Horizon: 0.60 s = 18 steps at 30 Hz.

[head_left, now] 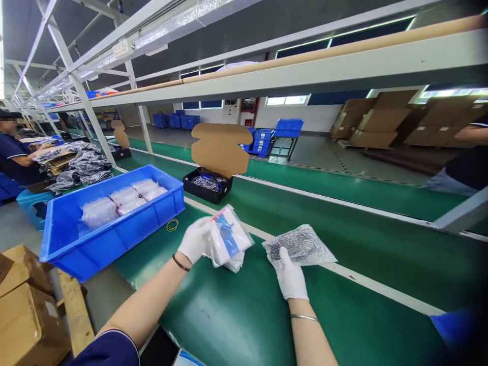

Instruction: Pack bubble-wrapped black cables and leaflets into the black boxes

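Left hand (196, 239): You wore a white glove on it and pinched the near-side edge of a stack of film packets (230, 238), fingers and thumb closed together; the fingertips were partly hidden.
Film packets: They were clear, with blue and white inside and a red strip at the top corner. Whether the lowest one touched the desk (236, 315) could not be told.
Right hand (292, 277): Gloved in white, it stood at 4 o'clock from your other one. You gripped a clear bag (301, 245) with the thumb laid flat on top; the fingers beneath were hidden.
Clear bag: It had dark, glinting contents and lay at 3 o'clock from the film packets, apart from them.
Desk: Its surface was green, crossed by a pale strip.
Rubber bands (172, 225): You had these yellow loops at 10 o'clock from your Left hand, near the blue bin.
Blue bin (118, 250): It sat between 9 and 10 o'clock, holding bundled clear packets (130, 195).
Black box (206, 193): It stood open at 12 o'clock from your Left hand, brown lid (221, 147) raised, bagged items inside.
Co-worker (15, 152): This person was at 10 o'clock, beside a pile of bagged goods (86, 162).
Cartons (34, 315): They were at 8 o'clock, below desk level.
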{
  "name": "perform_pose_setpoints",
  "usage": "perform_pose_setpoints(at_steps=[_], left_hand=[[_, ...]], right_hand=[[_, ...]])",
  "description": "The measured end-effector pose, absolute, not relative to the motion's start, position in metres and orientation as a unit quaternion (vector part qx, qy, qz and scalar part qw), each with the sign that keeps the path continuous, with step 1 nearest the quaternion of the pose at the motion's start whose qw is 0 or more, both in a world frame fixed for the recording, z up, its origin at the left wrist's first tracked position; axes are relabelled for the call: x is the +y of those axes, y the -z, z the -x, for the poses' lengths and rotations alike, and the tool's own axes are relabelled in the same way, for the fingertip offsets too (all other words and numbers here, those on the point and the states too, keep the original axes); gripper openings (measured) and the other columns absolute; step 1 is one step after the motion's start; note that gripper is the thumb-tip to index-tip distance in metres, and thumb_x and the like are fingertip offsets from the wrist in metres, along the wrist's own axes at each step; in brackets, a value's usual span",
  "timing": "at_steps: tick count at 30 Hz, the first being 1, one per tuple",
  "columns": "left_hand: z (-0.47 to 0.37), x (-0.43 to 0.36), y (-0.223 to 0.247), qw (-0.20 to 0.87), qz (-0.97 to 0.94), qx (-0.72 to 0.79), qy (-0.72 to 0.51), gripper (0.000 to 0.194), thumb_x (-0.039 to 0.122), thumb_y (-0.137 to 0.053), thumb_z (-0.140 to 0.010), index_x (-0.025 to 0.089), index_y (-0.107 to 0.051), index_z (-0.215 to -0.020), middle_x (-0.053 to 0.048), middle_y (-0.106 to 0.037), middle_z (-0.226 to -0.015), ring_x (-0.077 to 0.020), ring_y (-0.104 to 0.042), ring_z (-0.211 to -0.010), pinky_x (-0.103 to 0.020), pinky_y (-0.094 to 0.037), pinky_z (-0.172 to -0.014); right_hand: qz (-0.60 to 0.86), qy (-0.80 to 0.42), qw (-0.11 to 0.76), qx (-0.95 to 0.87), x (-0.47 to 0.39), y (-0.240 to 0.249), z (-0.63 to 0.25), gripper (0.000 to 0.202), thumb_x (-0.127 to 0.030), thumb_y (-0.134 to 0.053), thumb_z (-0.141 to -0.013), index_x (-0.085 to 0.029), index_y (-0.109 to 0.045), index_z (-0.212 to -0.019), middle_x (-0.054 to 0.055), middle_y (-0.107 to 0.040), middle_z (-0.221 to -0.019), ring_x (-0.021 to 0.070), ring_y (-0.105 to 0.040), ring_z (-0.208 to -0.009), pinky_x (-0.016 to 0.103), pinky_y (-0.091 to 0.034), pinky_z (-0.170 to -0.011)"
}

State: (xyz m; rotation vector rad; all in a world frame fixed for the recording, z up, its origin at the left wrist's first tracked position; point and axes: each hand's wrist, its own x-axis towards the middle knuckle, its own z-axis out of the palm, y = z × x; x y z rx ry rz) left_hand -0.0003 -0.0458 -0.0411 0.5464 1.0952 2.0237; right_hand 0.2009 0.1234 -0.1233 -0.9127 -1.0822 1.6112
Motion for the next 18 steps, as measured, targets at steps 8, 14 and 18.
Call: perform_pose_setpoints(at_steps=[8,14,18], left_hand=[[0.13,0.036,0.034,0.213,-0.124,0.556,-0.794,0.045,0.017,-0.06,-0.083,0.01,-0.048,-0.126,-0.016,-0.061,-0.11,-0.0163,-0.063,-0.082,-0.028,-0.052,-0.07],[0.177,0.13,0.0,0.187,-0.235,0.687,-0.661,0.034,0.032,-0.055,-0.091,0.015,-0.052,-0.12,-0.009,-0.059,-0.11,-0.0182,-0.061,-0.09,-0.035,-0.055,-0.075],[0.208,0.147,-0.006,0.152,-0.334,0.782,-0.504,0.033,0.036,-0.055,-0.091,0.012,-0.057,-0.113,-0.009,-0.057,-0.115,-0.0194,-0.059,-0.097,-0.039,-0.051,-0.085]], right_hand=[[0.382,-0.669,0.483,-0.418,0.123,0.121,-0.204,0.05,-0.043,-0.078,-0.06,-0.011,-0.07,-0.098,0.013,-0.067,-0.11,0.0324,-0.06,-0.11,0.043,-0.055,-0.091],[0.388,-0.654,0.489,-0.427,0.123,0.124,-0.209,0.04,-0.041,-0.078,-0.059,-0.016,-0.073,-0.089,0.012,-0.069,-0.108,0.0332,-0.058,-0.113,0.041,-0.056,-0.087],[0.386,-0.645,0.504,-0.425,0.122,0.123,-0.208,0.045,-0.045,-0.076,-0.061,-0.014,-0.071,-0.093,0.014,-0.069,-0.107,0.0343,-0.062,-0.107,0.043,-0.058,-0.084]])
